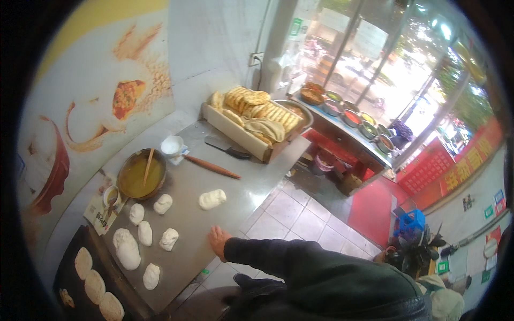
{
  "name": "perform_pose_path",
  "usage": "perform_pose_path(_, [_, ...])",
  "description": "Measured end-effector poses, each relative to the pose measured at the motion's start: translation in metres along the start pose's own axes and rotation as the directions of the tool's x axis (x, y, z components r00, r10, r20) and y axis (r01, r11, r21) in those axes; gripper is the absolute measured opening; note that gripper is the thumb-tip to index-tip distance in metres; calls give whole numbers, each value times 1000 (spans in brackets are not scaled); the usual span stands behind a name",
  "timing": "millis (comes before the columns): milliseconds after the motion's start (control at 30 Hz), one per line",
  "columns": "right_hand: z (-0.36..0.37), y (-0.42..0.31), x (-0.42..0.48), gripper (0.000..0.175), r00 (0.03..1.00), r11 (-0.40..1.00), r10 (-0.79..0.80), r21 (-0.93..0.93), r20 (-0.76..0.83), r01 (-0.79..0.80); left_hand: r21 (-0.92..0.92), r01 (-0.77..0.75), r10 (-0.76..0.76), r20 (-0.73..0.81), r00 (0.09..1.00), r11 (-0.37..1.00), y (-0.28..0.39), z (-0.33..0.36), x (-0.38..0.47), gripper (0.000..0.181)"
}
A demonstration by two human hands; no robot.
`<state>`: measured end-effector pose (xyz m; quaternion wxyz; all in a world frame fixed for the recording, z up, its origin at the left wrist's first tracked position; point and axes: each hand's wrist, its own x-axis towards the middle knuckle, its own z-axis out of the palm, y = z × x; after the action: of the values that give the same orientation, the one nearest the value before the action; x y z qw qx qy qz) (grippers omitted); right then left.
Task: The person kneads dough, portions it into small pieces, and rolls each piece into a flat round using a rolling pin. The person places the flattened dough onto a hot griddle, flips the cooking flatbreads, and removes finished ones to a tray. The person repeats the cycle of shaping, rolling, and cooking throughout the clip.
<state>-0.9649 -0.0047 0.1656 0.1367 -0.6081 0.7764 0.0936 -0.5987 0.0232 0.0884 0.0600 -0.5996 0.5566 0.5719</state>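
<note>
My right hand [218, 242] lies palm down at the front edge of the steel worktable [192, 248], holding nothing, its fingers extended. Just beyond it is a lone dough piece [213, 199]. Several smaller dough lumps [168, 239] and one longer dough roll [127, 248] sit towards the left end. Behind them stands a bowl of yellow oil [136, 176] with a wooden stick [148, 166] leaning in it. A tapered wooden rolling pin [213, 166] and a black-handled cleaver [227, 147] lie farther back. My left hand is out of view.
A box of baked flatbreads [237, 134], partly covered by a cloth [265, 127], stands at the table's far right. Flat dough rounds [94, 286] rest on a dark griddle [70, 257] at left. A white bowl [172, 146] is near the wall. Metal bowls of fillings [352, 117] line the window counter.
</note>
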Motion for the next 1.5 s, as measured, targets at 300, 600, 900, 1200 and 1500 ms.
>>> perform_pose_path(300, [29,-4,5,66,998,990,-36,-138,-59,28,-9,127,-127,-2,992,992,10,22,-2,44])
perform_pose_path(600, [39,-4,17,59,999,999,-31,-15,-28,31,45,159,-160,24,987,986,42,42,12,44])
perform_pose_path(900, [26,-4,6,59,999,999,-40,6,-34,40,21,220,-221,20,975,975,24,45,10,44])
perform_pose_path(1200, [53,1,7,54,973,928,-157,-363,-168,87,-306,371,-402,-45,914,877,-74,6,-57,44])
perform_pose_path(1500, [5,17,-11,97,996,993,-82,88,-27,84,-466,242,-338,-134,931,851,-194,-36,-105,49])
